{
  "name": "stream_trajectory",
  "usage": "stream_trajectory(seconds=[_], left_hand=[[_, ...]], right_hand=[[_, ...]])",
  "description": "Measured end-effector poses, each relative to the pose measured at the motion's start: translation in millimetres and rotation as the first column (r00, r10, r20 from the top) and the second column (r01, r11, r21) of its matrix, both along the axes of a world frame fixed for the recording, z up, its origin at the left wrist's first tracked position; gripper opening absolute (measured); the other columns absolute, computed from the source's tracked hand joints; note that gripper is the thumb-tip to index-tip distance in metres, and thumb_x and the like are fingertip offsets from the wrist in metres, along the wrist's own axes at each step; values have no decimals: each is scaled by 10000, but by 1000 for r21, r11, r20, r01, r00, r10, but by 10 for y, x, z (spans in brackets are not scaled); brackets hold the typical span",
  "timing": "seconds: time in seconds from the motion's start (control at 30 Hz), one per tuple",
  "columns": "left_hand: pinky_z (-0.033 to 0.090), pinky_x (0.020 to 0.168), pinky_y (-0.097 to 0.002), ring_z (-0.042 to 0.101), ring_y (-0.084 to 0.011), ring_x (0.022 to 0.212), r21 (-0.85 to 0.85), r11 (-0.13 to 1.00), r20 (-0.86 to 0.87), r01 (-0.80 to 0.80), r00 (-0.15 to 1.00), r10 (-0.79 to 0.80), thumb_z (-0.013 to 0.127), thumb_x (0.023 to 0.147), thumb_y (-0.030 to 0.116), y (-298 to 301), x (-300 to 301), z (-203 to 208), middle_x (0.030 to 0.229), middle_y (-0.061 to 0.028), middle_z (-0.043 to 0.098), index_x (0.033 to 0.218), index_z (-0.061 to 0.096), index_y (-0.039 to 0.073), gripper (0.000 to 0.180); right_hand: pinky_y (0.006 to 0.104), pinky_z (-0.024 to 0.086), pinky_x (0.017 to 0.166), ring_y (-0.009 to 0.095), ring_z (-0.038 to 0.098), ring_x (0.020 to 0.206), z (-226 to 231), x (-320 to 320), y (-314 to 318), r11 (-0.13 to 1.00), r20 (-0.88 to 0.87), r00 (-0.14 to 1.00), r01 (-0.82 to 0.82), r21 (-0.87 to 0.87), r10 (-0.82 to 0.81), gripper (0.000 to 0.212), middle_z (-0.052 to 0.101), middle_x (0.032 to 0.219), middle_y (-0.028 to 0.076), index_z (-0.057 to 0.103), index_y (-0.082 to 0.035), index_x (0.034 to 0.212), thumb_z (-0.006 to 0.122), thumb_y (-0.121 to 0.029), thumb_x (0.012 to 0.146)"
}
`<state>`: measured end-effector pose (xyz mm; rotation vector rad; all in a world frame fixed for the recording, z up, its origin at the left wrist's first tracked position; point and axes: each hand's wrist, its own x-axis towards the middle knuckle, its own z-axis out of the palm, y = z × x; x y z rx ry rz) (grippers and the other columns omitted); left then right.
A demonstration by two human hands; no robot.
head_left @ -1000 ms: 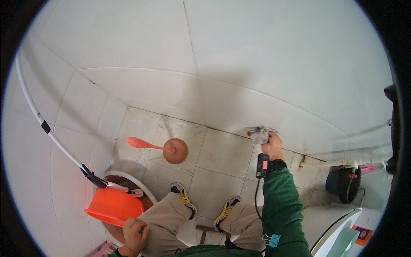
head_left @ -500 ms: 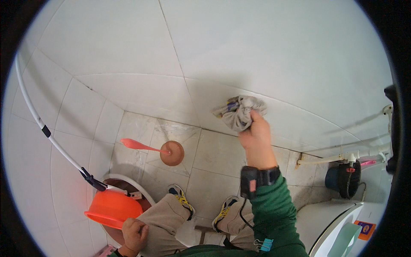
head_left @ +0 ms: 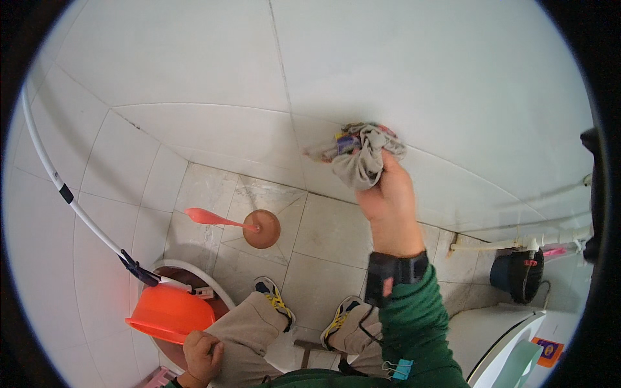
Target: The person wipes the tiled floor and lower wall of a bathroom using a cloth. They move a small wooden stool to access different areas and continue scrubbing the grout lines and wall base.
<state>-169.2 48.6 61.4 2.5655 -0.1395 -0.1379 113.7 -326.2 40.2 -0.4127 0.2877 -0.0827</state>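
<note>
Right hand: raised, fingers clamped on crumpled grey rag; rag bunched above fingertips, pressed against white wall tile. Left hand: fingers curled together, resting on knee, holding nothing. Orange basin just beside left fingers. Plunger on floor, well apart from both hands.

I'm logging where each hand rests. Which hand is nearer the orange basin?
Left. The left hand rests on the knee just below the orange basin; the right hand is up at the wall, pressing a rag.
</note>
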Motion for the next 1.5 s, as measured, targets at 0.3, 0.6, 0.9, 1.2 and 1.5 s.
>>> stream_trajectory(seconds=[0.3,0.6,0.9,1.2,1.5], left_hand=[[427,633,-388,555,-285,685,23,1000,43,-2,999,1,716,657,72,57,-28,-36,722,-90,568,728,601,60,136],[431,640,-389,556,-291,690,47,999,54,7,998,-9,706,667,77,-44,27,24,727,-94,570,718,596,56,123],[415,604,-420,530,-321,671,48,999,8,12,1000,-13,664,699,70,57,-40,-3,686,-120,548,708,567,38,102],[425,600,-405,541,-299,669,32,999,40,0,999,-1,666,700,70,64,-55,-19,701,-105,569,724,578,47,94],[432,627,-398,554,-301,693,49,998,3,-40,999,40,681,676,74,133,-55,-22,735,-109,586,737,598,51,105]], right_hand=[[375,524,836,260,624,1005,-772,127,130,997,-402,914,21,-73,-49,239,617,1125,145,555,49,1131,466,-45,929],[380,506,889,252,616,999,132,-195,-296,995,-172,982,70,-65,-80,255,625,1109,129,543,3,1164,469,-101,943],[374,498,871,247,600,997,-378,-809,-1429,416,9,749,378,-827,-662,313,594,1131,126,492,-28,1221,527,-73,914],[418,472,823,343,551,1000,-72,25,110,-736,527,850,368,-569,18,450,537,1163,181,610,-76,1168,577,22,730],[352,430,780,206,519,978,-1385,196,455,-896,-68,914,375,-238,400,350,573,1123,40,604,-78,1177,539,-183,850]])
